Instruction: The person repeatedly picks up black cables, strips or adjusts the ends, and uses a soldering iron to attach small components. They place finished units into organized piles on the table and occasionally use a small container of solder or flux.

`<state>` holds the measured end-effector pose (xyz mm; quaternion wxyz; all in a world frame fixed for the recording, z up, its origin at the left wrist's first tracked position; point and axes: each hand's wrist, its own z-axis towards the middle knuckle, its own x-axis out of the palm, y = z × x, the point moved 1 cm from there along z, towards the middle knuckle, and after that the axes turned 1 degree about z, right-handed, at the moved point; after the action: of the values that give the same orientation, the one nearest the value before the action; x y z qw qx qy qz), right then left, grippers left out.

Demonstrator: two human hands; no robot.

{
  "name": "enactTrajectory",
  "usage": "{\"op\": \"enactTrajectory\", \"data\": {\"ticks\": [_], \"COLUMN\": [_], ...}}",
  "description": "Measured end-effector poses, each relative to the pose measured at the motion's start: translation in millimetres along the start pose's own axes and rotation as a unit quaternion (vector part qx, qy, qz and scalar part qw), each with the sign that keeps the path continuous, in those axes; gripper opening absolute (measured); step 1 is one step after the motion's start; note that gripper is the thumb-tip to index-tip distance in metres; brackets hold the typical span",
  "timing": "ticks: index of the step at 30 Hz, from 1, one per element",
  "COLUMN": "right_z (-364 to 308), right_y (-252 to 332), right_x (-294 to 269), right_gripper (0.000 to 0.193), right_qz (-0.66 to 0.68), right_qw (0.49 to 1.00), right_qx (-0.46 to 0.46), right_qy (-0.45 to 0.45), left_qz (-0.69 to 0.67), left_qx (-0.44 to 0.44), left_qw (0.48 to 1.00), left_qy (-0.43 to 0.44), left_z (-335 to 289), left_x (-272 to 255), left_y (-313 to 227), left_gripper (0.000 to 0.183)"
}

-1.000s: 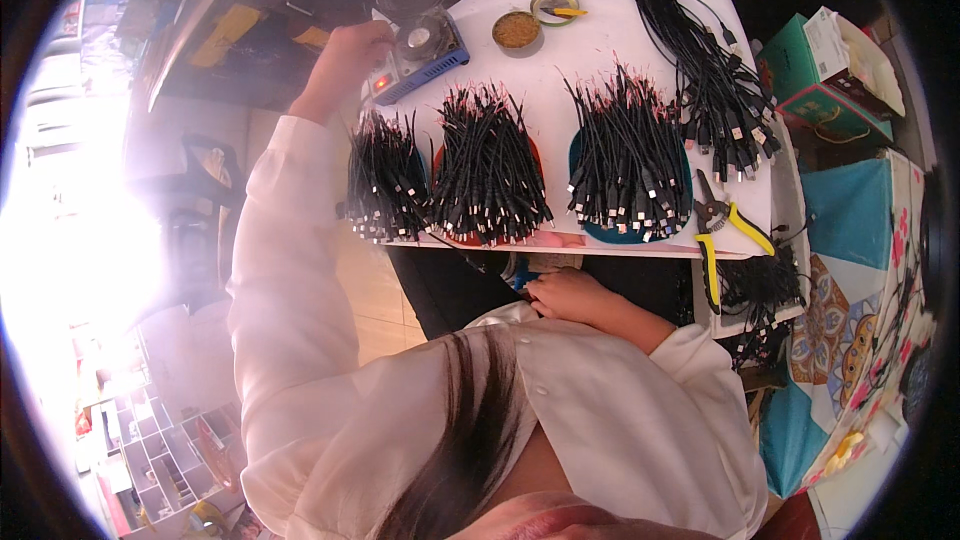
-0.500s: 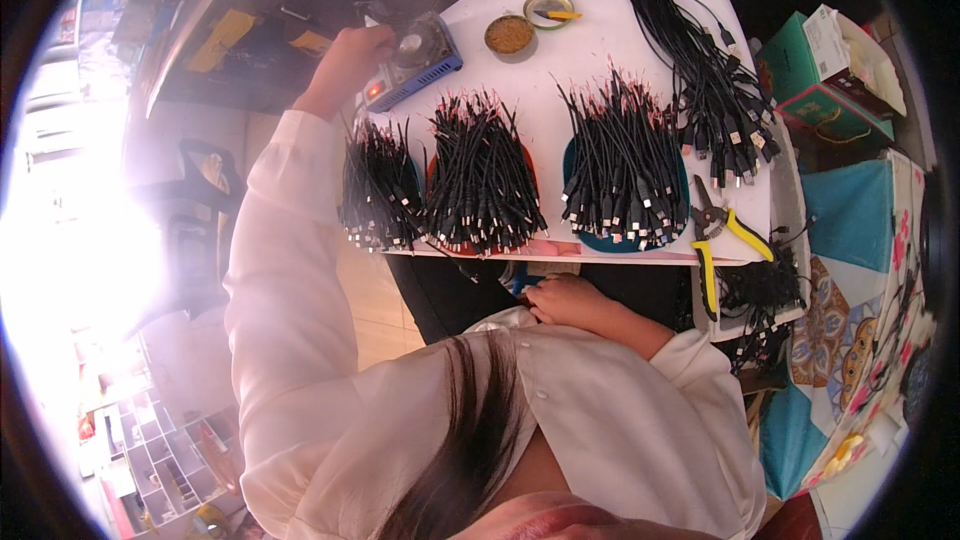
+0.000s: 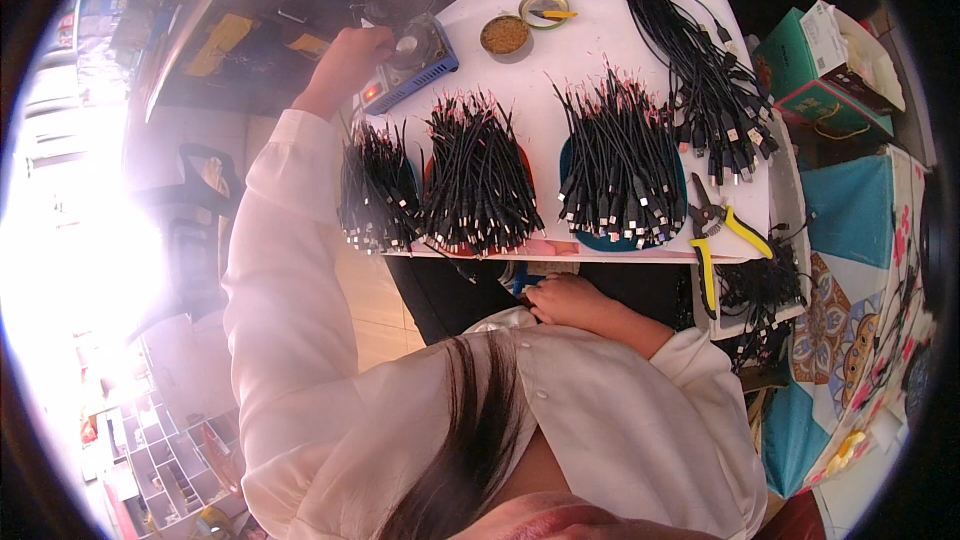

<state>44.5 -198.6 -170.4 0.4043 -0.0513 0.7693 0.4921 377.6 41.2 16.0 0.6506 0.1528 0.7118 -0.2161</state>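
Note:
My left hand (image 3: 358,52) reaches out to the far left. Its fingers are bent together at the edge of a blue heater with a round metal pot (image 3: 412,48) and a lit red switch. What they hold, if anything, is hidden. Down at my lap, below the table edge, rests my right hand (image 3: 562,298) with curled fingers, next to a small blue thing (image 3: 522,283). Whether it grips anything does not show. Between the hands stand bundles of short black cables with bare reddish wire ends: a left bundle (image 3: 378,185), a middle bundle (image 3: 480,175) and a right bundle (image 3: 622,160).
An open tin of brown paste (image 3: 505,35) and its lid (image 3: 546,9) with a yellow-handled tool lie at the back. Long black cables (image 3: 690,70) hang over the right side. Yellow-handled wire strippers (image 3: 708,230) lie at the front right corner, beside a bin of cables (image 3: 760,285).
The view has shifted very slightly. Both hands keep the same places, and no object has visibly moved.

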Motion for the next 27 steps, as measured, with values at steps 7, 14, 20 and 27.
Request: {"op": "enactTrajectory", "data": {"ticks": [7, 14, 20, 27], "right_z": [-2, -41, -88, -152], "right_y": [1, 51, 136, 164], "right_x": [1, -46, -100, -99], "right_gripper": [0.024, 0.023, 0.040, 0.037], "right_qz": [0.006, 0.132, 0.166, 0.119], "right_qw": [1.000, 0.989, 0.857, 0.845], "right_qx": [0.006, -0.056, -0.193, 0.006], "right_qy": [0.002, -0.043, -0.448, -0.522], "left_qz": [-0.021, -0.274, -0.621, -0.782], "left_qx": [-0.013, -0.024, 0.109, 0.141], "left_qw": [0.999, 0.947, 0.742, 0.594], "left_qy": [-0.043, -0.167, -0.230, -0.124], "left_z": [-13, -136, -239, -219], "left_x": [-14, -99, -91, -38], "left_y": [-22, -135, -270, -364], "left_gripper": [0.011, 0.020, 0.018, 0.040]}}
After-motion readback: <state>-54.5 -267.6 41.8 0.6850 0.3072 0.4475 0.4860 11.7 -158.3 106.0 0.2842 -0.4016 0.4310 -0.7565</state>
